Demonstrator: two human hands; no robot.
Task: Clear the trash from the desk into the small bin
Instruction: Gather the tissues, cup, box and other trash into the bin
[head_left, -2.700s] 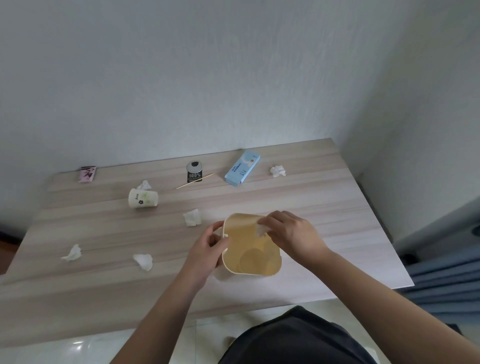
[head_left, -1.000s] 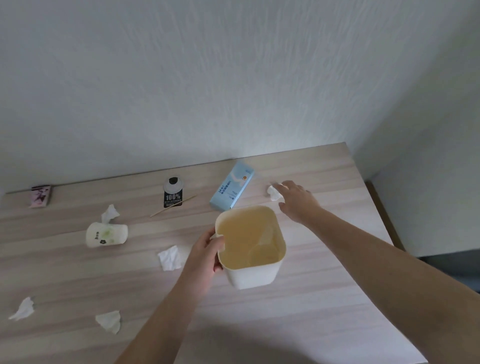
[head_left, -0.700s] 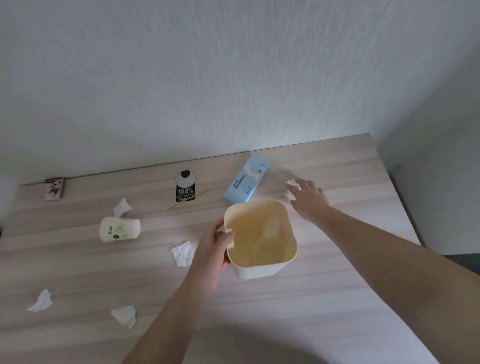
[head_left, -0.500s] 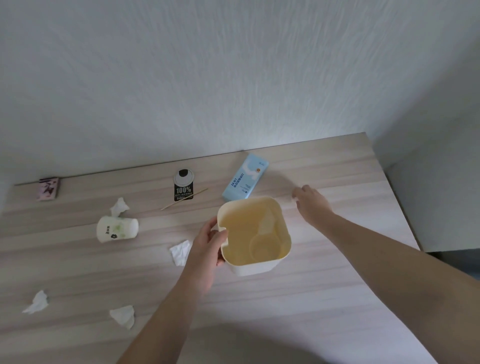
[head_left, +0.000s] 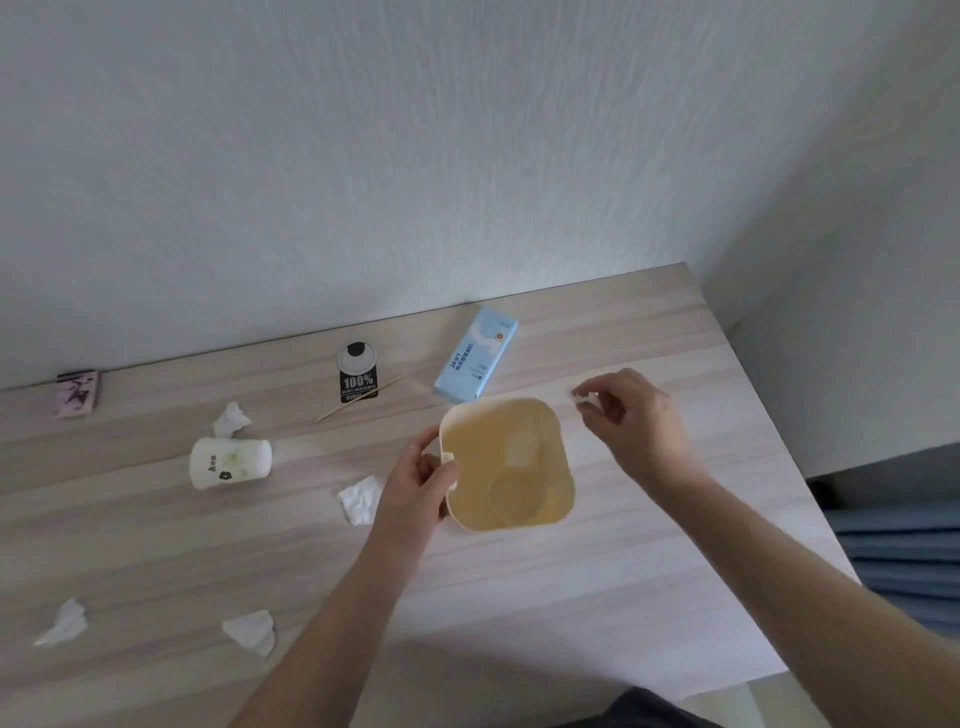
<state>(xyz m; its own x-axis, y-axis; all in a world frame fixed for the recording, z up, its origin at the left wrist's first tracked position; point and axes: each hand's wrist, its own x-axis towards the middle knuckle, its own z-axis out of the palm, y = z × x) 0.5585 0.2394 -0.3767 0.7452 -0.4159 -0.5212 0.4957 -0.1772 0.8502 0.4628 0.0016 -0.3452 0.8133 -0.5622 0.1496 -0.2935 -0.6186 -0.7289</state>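
A small pale-yellow bin (head_left: 563, 499) stands on the wooden desk (head_left: 597, 587), with one white tissue (head_left: 522, 447) lying inside it. My left hand (head_left: 418, 480) grips the bin's left rim. Just right of the bin, my right hand (head_left: 631, 423) is raised off the desk and pinches a small crumpled tissue (head_left: 583, 396) between its fingertips. Loose on the desk are a crumpled tissue (head_left: 359, 500) left of the bin, a toppled white paper cup (head_left: 230, 461), a tissue (head_left: 231, 420) behind it, two tissues (head_left: 252, 630) (head_left: 62, 623) at the front left, a blue carton (head_left: 477, 362), a black-and-white wrapper (head_left: 358, 372) and a wooden stick (head_left: 360, 397).
A pink packet (head_left: 77, 393) lies at the desk's back left by the white wall (head_left: 415, 156). The desk's right edge ends near a side wall, with blue fabric (head_left: 898, 561) beyond it.
My right hand dropped one tissue into the bin, reached out to the tissue at the back right, picked it up and has drawn back toward the bin. My left hand kept hold of the rim.
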